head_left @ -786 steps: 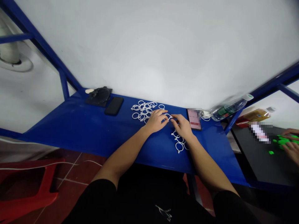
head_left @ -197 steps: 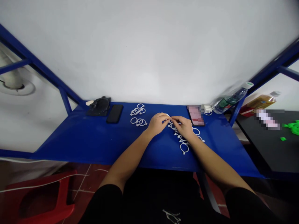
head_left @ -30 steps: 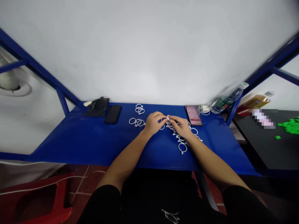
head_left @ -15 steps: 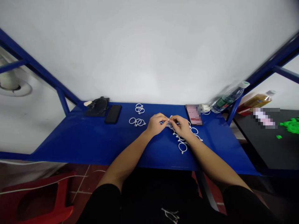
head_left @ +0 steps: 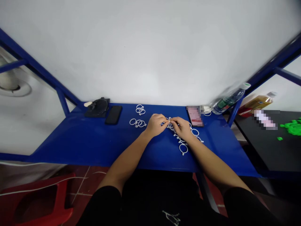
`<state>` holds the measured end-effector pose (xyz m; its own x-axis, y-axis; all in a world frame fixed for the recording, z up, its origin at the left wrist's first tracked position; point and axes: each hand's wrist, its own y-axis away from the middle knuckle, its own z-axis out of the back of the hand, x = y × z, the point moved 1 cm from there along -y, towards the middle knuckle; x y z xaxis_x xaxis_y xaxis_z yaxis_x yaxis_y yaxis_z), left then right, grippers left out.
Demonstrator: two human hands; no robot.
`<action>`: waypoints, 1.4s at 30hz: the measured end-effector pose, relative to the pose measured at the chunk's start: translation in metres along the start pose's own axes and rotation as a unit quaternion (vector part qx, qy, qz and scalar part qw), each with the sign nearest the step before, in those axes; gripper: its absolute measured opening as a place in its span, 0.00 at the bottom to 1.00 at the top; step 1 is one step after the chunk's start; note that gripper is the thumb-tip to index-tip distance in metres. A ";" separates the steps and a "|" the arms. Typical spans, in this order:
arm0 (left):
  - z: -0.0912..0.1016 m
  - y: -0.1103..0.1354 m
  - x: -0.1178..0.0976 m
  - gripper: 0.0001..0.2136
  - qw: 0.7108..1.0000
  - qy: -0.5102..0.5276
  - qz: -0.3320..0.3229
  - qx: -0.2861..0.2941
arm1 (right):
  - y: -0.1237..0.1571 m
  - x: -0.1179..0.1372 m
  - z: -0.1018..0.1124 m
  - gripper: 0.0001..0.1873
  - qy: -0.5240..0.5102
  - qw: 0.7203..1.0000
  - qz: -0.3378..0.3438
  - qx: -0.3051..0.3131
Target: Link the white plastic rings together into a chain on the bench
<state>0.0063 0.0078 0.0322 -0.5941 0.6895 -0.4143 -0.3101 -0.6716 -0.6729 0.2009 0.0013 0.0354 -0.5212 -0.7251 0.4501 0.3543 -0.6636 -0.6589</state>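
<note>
My left hand [head_left: 155,124] and my right hand [head_left: 182,128] meet over the blue table [head_left: 94,144], fingertips pinched together on a small white plastic ring [head_left: 169,120]. Under and just right of my right hand lies a linked string of white rings [head_left: 183,147] trailing toward me. A few loose white rings [head_left: 137,123] lie left of my left hand, and a smaller cluster of rings [head_left: 140,110] sits farther back near the wall.
A black phone [head_left: 113,115] and a dark pouch [head_left: 98,106] lie at the back left. A phone with a lit screen [head_left: 195,115], a coiled white cable [head_left: 207,110] and a plastic bottle [head_left: 229,99] are at the back right. Green parts [head_left: 291,126] lie on a black table; red stool [head_left: 35,204] low left.
Over the long span the loose pile at the left has shrunk and the linked string at the right has grown. In the last second both hands stay pinched together, barely shifting.
</note>
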 end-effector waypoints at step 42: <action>0.060 0.005 0.080 0.15 0.922 -0.138 0.313 0.180 | -0.002 -0.003 0.002 0.09 0.014 0.998 0.053 0.034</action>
<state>-0.0874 0.0427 0.0324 -0.8913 0.0735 -0.4474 -0.0382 -0.9954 -0.0875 0.2032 0.0040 0.0364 -0.4990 -0.7876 0.3616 0.4607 -0.5945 -0.6590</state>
